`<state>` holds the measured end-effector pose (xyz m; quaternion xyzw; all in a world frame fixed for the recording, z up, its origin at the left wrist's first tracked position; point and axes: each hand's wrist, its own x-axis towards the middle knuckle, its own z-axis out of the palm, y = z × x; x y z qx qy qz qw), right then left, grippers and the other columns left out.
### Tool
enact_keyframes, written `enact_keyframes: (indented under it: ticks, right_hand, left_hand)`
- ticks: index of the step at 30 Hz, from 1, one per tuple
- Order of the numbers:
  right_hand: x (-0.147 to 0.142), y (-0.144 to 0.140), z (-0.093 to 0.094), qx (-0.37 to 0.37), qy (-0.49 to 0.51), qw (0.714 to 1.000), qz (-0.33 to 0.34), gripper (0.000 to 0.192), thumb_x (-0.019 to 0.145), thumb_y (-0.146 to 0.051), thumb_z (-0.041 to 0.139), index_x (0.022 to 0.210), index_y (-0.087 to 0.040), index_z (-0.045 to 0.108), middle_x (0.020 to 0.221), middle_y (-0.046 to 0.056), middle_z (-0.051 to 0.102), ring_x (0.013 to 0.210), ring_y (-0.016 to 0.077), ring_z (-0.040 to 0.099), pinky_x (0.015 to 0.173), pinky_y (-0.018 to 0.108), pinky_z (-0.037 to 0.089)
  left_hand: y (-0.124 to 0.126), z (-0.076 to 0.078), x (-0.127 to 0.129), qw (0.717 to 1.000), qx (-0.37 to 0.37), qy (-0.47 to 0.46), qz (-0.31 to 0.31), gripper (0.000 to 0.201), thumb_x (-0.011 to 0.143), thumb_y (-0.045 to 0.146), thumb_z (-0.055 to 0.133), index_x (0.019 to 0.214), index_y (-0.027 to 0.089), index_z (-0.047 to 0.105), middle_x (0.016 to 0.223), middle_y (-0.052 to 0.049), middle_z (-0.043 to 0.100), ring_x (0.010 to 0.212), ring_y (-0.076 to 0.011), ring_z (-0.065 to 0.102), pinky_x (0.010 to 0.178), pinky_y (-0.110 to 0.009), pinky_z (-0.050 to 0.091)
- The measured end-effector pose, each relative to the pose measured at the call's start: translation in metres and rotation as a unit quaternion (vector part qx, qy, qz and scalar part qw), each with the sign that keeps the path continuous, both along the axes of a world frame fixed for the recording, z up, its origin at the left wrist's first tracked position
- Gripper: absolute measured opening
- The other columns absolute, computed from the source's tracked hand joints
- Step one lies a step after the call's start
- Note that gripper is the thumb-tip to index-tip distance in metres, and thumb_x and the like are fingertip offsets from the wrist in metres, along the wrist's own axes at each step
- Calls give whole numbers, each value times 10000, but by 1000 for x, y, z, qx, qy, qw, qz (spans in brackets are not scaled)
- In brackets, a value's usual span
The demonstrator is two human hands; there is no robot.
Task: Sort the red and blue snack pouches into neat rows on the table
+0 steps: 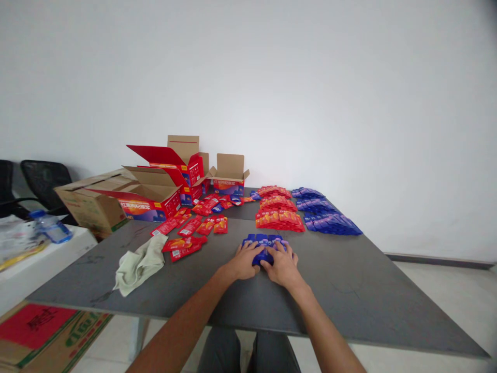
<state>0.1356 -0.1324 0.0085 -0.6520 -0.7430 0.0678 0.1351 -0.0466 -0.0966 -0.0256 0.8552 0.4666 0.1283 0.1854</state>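
A short row of blue pouches [264, 255] lies on the grey table in front of me, partly covered by my hands. My left hand [245, 262] grips the left part of the row, its fingers bent over the top. On the right part, my right hand [283, 265] is closed in the same way, thumb near the middle. Beyond them are stacked rows of red pouches [279, 220] and, to their right, stacked rows of blue pouches [332, 224]. How many pouches are under my fingers is hidden.
Loose red pouches [190, 226] are scattered left of centre, near a pale green cloth [142, 263]. Open printed cartons [229, 186] stand at the back left. A plastic bottle [54, 229] lies on a white surface beside the grey table [349, 295].
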Motion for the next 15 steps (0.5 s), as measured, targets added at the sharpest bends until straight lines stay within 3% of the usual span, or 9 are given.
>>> enact_keyframes:
  ticks: [3, 8, 15]
  right_hand:
    - [-10, 8, 11, 13, 5, 1000, 19, 512, 840, -485, 618, 1327, -339, 564, 1483, 91, 407, 1355, 401, 270, 1022, 598, 276]
    - [-45, 42, 24, 54, 5, 997, 63, 366, 907, -389, 525, 1241, -284, 631, 1394, 76, 512, 1267, 325, 395, 991, 472, 375]
    - [-103, 110, 12, 47, -36, 991, 120, 352, 913, -250, 493, 1244, -230, 611, 1283, 102, 598, 1181, 270, 502, 924, 369, 428]
  left_hand:
    - [5, 4, -7, 1000, 20, -16, 14, 862, 723, 297, 628, 1513, 265, 285, 1586, -103, 269, 1462, -351, 202, 1166, -591, 193]
    - [26, 14, -30, 993, 80, -58, 69, 643, 775, 214, 524, 1411, 179, 444, 1493, -122, 429, 1407, -263, 342, 1183, -473, 251]
    - [69, 23, -68, 980, 138, -20, 142, 489, 771, 134, 488, 1256, 149, 555, 1357, -126, 549, 1314, -223, 444, 1149, -385, 307]
